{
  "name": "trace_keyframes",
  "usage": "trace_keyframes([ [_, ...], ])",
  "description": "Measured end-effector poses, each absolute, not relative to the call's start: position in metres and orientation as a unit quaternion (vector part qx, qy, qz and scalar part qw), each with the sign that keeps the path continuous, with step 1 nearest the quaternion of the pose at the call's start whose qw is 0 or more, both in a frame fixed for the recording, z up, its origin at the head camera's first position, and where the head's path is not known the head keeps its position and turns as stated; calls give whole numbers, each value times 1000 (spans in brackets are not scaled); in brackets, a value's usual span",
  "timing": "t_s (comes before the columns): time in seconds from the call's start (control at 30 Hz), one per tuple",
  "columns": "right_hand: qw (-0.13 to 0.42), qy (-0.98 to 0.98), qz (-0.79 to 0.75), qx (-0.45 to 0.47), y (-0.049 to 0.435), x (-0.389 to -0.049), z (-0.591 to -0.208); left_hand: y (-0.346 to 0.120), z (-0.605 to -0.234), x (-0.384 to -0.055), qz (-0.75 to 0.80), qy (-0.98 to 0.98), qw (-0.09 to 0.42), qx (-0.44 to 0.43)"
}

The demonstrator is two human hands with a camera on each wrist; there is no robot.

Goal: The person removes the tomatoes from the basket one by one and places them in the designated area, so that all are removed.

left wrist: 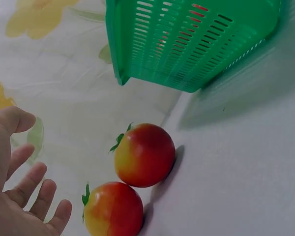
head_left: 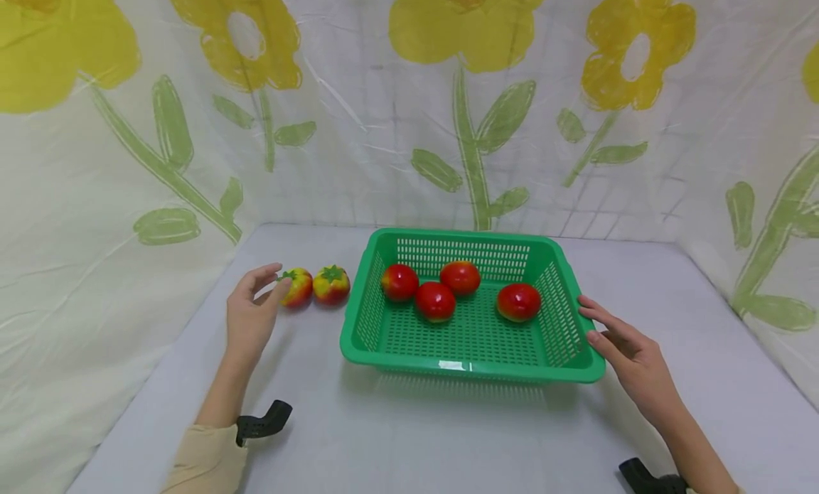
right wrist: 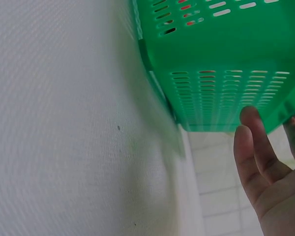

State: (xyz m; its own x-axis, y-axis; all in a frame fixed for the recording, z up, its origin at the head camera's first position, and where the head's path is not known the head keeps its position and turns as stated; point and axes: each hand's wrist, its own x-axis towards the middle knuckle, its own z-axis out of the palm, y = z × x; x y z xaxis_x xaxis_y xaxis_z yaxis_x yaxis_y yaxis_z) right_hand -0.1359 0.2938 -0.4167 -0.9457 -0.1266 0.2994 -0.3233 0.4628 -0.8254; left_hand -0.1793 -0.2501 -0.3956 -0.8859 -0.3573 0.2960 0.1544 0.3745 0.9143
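Two red-and-yellow tomatoes [left wrist: 145, 155] with green leafy tops stand side by side on the table, left of a green plastic basket [head_left: 473, 369]. Several red tomatoes [head_left: 436, 301] lie inside the basket. My left hand [head_left: 252, 313] is just left of the outer pair, its fingers loosely bent and nothing in them; the left wrist view shows a gap between hand and fruit. At the basket's right rim is my right hand [head_left: 633, 366], fingertips against or very near the edge. In the right wrist view, its relaxed fingers [right wrist: 244, 142] extend beside the slotted side wall.
A white table [head_left: 441, 437] bears everything. Behind it and along both sides hangs a pale curtain [head_left: 358, 160] printed with yellow flowers. Each wrist wears a black camera mount, such as the left mount [head_left: 262, 421].
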Motion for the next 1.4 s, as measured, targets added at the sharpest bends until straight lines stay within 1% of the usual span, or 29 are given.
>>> trace_keyframes([
  [0.1, 101, -851, 498, 132, 294, -136, -416, -241, -396, -180, -556, -797, 230, 40],
  [0.3, 94, -853, 497, 128, 297, -132, -424, -227, -404, -180, -551, -807, 212, 10],
  [0.47, 94, -852, 500, 128, 298, -133, -426, -217, -404, -179, -547, -805, 228, -20],
  [0.6, 97, -845, 509, 131, 298, -133, -425, -201, -389, -170, -540, -807, 236, -41],
  [0.77, 99, -837, 520, 137, 295, -134, -422, -179, -361, -159, -510, -812, 267, -93],
  [0.87, 101, -840, 515, 137, 294, -135, -420, -170, -353, -162, -495, -811, 281, -131],
  [0.93, 104, -841, 514, 136, 293, -134, -419, -165, -351, -168, -488, -810, 281, -166],
  [1.03, 104, -840, 516, 134, 293, -133, -417, -152, -344, -179, -478, -809, 262, -222],
  [1.13, 106, -838, 518, 135, 293, -133, -417, -135, -332, -187, -473, -808, 226, -269],
  [1.4, 109, -835, 520, 143, 292, -136, -419, -92, -306, -209, -443, -818, 127, -345],
])
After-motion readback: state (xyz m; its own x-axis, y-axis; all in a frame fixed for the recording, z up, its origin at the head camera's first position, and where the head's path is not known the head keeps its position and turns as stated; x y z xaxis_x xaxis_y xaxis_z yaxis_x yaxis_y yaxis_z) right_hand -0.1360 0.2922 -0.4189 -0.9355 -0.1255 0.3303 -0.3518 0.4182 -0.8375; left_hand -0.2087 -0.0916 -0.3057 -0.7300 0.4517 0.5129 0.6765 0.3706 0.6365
